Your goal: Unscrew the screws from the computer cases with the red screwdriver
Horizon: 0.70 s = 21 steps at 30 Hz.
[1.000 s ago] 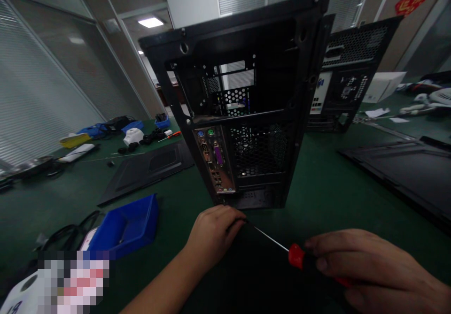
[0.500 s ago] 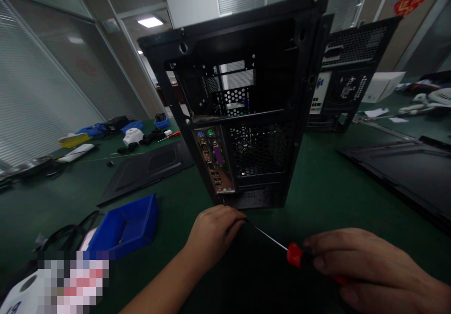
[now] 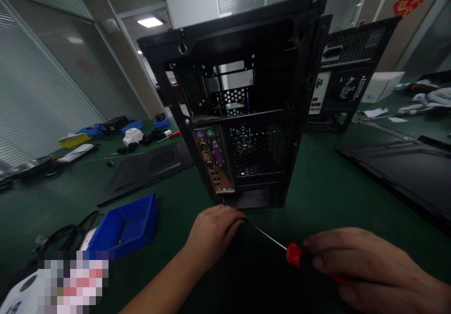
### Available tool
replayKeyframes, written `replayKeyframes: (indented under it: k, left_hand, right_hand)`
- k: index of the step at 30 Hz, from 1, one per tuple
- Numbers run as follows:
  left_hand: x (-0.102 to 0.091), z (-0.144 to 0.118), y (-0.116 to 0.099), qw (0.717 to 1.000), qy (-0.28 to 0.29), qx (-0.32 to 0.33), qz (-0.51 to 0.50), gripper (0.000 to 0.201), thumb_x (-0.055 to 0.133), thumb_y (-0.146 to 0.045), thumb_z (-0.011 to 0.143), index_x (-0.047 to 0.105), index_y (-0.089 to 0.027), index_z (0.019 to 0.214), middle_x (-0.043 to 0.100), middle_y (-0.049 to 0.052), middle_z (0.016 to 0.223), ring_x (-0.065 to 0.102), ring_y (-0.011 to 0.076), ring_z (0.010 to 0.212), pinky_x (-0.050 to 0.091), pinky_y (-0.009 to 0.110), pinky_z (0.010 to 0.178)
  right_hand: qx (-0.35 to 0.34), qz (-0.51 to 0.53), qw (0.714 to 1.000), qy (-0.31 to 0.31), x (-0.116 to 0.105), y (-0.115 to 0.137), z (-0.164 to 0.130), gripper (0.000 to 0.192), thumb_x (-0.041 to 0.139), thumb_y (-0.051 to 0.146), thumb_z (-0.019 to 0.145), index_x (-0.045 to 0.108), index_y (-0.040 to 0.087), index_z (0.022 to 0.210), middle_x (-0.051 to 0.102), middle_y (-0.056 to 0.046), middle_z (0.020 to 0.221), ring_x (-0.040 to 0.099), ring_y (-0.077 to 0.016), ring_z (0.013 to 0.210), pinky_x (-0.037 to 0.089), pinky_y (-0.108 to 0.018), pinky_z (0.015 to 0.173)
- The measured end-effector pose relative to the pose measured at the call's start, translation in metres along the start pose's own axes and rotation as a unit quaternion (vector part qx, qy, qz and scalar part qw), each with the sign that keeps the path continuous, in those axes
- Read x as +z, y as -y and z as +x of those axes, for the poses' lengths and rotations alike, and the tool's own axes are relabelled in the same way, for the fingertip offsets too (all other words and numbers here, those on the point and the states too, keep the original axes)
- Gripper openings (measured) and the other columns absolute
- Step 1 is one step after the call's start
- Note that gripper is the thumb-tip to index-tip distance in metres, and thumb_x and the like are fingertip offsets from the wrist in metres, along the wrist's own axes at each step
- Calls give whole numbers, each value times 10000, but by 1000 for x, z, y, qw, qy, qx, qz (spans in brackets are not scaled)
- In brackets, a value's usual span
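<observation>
A black computer case [image 3: 246,112] stands upright on the green table [image 3: 317,187], its rear panel with ports and a fan grille facing me. My right hand [image 3: 366,267] grips a screwdriver with a red handle [image 3: 294,254]; its thin metal shaft runs up and left to the tip. My left hand [image 3: 214,232] is closed at that tip, fingers pinched around it just below the case's bottom edge. What the fingers pinch is hidden.
A blue plastic bin [image 3: 127,225] sits to the left with black cables beside it. A loose black side panel [image 3: 148,168] lies behind it. A second case [image 3: 352,70] stands at the back right, another flat panel [image 3: 405,168] on the right.
The screwdriver handle and my right hand have shifted very slightly left. Otherwise nothing has visibly moved.
</observation>
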<state>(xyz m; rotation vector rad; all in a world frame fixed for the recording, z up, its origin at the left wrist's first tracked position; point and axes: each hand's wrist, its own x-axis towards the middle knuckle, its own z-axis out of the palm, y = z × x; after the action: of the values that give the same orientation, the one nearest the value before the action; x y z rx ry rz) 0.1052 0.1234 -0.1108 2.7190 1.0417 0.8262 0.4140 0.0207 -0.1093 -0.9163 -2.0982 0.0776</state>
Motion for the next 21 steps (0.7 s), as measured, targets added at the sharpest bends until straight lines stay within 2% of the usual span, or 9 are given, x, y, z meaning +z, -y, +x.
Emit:
replayKeyframes:
  k: [11,17,21]
  left_hand:
    - [0,-1,-1,1000,12,-8,1,113,594,-251,960,662,-280,1046,755,-72,970,722,120,855,597,277,773]
    - [0,-1,-1,999,20,-24,3,133,587,-263,962,662,-287,1069,755,-61,981,728,135,870,617,306,783]
    - [-2,0,-6,998,27,-61,6,303,650,-268,914,609,-304,1212,750,-30,1033,735,172,919,645,361,800]
  right_hand:
    - [11,13,1000,-24,7,3,-5,284,441,348,1018,650,309,1206,760,-49,1051,742,-175,1068,631,-298,955]
    - [46,11,999,-2,3,3,-2,293,444,438,1010,697,319,1099,759,-56,1045,761,-172,970,654,-290,894]
    - [3,36,999,-17,4,5,-1,240,470,410,1004,681,328,1085,763,-34,1050,745,-171,1048,633,-305,954]
